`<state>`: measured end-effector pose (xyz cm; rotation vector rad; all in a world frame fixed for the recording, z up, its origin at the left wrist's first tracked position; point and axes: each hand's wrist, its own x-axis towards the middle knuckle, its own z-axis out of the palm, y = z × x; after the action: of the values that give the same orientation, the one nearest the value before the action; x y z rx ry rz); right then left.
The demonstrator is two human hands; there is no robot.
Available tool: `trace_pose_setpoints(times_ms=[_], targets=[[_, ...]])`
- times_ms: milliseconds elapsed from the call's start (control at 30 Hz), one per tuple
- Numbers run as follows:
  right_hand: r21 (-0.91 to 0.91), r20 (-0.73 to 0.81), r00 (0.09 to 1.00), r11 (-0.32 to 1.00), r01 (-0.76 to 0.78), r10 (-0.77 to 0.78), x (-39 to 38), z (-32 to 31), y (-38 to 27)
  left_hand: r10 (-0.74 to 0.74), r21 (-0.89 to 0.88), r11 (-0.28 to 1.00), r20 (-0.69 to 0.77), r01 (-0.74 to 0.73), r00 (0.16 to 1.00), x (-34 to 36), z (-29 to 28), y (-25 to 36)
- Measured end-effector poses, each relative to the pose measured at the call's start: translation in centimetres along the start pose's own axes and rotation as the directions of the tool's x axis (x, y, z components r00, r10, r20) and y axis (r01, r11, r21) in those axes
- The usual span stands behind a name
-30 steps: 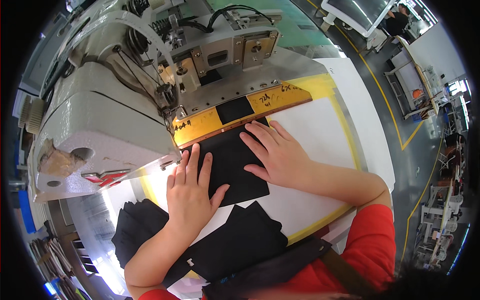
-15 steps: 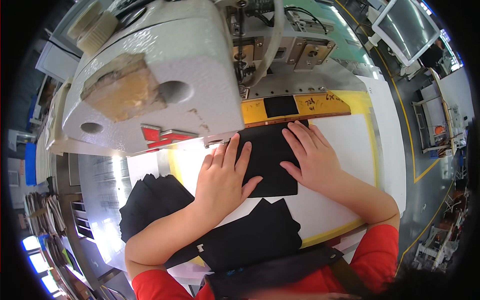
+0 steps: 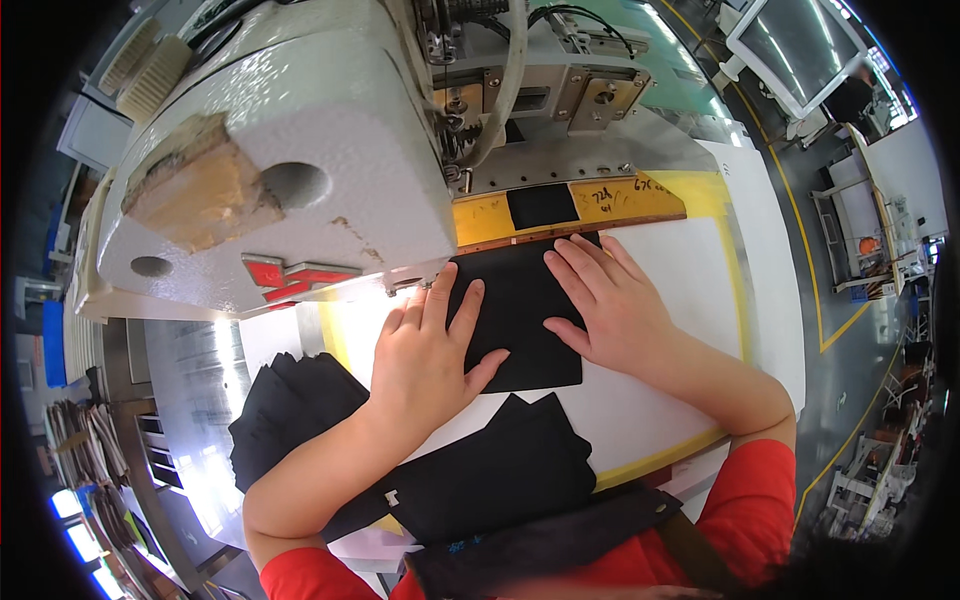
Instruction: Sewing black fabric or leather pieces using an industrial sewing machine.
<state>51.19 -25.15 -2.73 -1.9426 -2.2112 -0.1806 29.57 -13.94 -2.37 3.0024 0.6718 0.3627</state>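
A black fabric panel (image 3: 520, 330) lies flat on the white work surface, its far edge against a yellow clamp plate (image 3: 610, 203). My left hand (image 3: 425, 345) rests on the panel's left side with the fingers spread, its fingertips close under the sewing machine head (image 3: 300, 170). On the panel's right side, my right hand (image 3: 615, 300) lies flat with fingers stretched, fingertips near the plate's brown edge. Through a cutout in the plate shows a piece of black cloth (image 3: 543, 206). Both hands press the fabric from above and grasp nothing.
A pile of black fabric pieces (image 3: 290, 410) lies to the left, partly under my left forearm. Another black piece (image 3: 510, 465) lies near me, with a small white tag (image 3: 392, 497). A monitor (image 3: 800, 50) stands at the far right. Yellow tape (image 3: 660, 460) borders the white surface.
The whole view has shifted slightly, with the machine and hands now a little further left in it. Both hands keep their places on the fabric panel.
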Motion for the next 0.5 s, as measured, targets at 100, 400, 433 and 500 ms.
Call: trace_pose_setpoints(times_ms=[100,400,433,500], targets=[[-0.005,-0.017,0.999,1.0,0.03,-0.031,-0.06,0.14,0.34,0.006,0.003,1.0,-0.005,-0.006,1.0,0.09,0.1,-0.05],[0.003,0.005,1.0,1.0,-0.003,0.003,-0.09,0.15,0.19,-0.004,-0.014,1.0,-0.008,0.004,1.0,-0.11,0.18,0.1],[0.005,0.005,1.0,1.0,0.002,-0.002,-0.14,0.14,0.2,-0.008,-0.012,1.0,-0.008,0.008,1.0,-0.1,0.17,0.11],[-0.003,0.011,1.0,1.0,-0.005,0.005,-0.17,0.12,0.22,0.01,-0.007,1.0,-0.028,-0.01,1.0,-0.05,0.12,0.1]])
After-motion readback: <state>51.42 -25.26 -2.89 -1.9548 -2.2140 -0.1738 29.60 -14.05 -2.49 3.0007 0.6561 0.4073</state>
